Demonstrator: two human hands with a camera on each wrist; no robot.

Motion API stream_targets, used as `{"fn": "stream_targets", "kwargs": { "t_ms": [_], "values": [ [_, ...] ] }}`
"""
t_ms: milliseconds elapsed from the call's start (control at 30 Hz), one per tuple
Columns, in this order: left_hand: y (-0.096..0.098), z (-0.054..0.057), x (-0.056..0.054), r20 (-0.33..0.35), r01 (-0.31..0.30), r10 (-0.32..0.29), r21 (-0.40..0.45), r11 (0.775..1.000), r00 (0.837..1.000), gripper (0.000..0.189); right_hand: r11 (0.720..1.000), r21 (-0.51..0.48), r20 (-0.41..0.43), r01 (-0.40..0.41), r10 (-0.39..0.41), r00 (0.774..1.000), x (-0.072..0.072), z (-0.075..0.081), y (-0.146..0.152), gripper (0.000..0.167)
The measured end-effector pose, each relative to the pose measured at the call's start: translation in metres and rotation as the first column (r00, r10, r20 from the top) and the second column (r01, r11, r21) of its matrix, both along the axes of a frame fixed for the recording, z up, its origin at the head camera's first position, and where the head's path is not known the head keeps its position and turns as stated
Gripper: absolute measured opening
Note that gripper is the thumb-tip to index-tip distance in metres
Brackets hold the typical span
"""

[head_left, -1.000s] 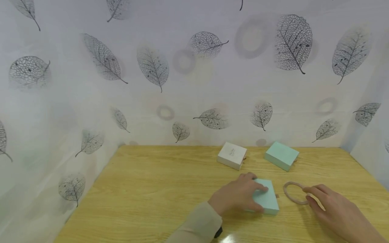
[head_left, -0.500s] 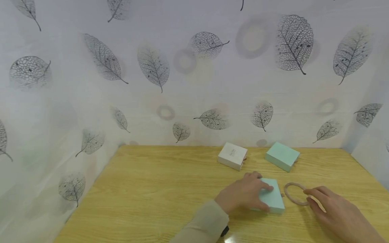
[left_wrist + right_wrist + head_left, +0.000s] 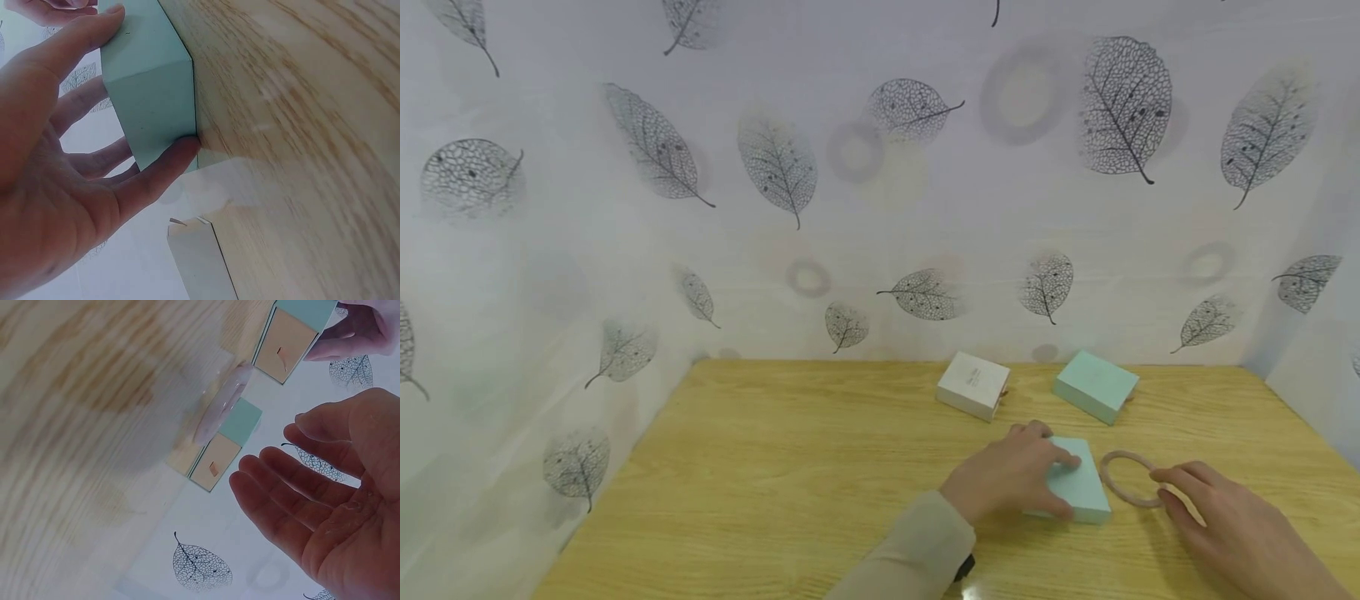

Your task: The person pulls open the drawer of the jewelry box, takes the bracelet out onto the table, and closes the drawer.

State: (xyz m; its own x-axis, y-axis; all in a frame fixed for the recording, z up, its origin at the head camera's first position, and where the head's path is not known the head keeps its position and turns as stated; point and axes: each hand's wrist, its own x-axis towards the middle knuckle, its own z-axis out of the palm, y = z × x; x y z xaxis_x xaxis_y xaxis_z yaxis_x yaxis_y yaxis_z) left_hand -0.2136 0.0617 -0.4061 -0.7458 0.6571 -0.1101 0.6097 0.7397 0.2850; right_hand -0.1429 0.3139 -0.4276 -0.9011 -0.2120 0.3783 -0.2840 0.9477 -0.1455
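My left hand (image 3: 1011, 475) grips a mint-green drawer box (image 3: 1078, 487) on the wooden table, its thumb on one side and fingers on the other. The left wrist view shows the same box (image 3: 153, 94) between thumb and fingers. In the right wrist view, this box's peach end (image 3: 284, 347) carries a small ribbon tab. A pale pinkish bangle (image 3: 1120, 479) lies flat just right of the box. Beside the bangle's right edge is my right hand (image 3: 1232, 517), fingers loosely bent; the right wrist view shows its fingertips apart from the bangle (image 3: 224, 403).
Toward the back of the table (image 3: 775, 467) lie a white box (image 3: 973, 383) with faint printing and another mint-green box (image 3: 1096, 385), both with a small tab. Behind them stands a white backdrop (image 3: 925, 208) with a leaf print.
My left hand has slid the mint-green box to the right across the table, closer to the bangle. My right hand and the bangle have hardly moved.
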Motion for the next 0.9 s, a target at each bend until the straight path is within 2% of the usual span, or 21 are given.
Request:
{"fn": "stream_targets", "kwargs": {
  "t_ms": [100, 367, 900],
  "values": [
    [0.002, -0.001, -0.001, -0.007, -0.005, 0.005, -0.014, 1.0, 1.0, 0.062, 1.0, -0.003, -0.003, -0.003, 0.003, 1.0, 0.0, -0.001, 0.0, 0.022],
    [0.008, 0.0, -0.003, -0.009, -0.014, 0.014, -0.028, 1.0, 1.0, 0.063, 1.0, 0.014, -0.075, -0.028, 0.029, 0.997, 0.001, -0.003, 0.001, 0.024],
    [0.011, 0.003, -0.004, -0.001, -0.019, 0.019, -0.058, 0.998, 1.0, 0.065, 0.999, 0.034, -0.056, -0.034, 0.036, 0.998, 0.001, -0.006, 0.002, 0.025]
  ]
}}
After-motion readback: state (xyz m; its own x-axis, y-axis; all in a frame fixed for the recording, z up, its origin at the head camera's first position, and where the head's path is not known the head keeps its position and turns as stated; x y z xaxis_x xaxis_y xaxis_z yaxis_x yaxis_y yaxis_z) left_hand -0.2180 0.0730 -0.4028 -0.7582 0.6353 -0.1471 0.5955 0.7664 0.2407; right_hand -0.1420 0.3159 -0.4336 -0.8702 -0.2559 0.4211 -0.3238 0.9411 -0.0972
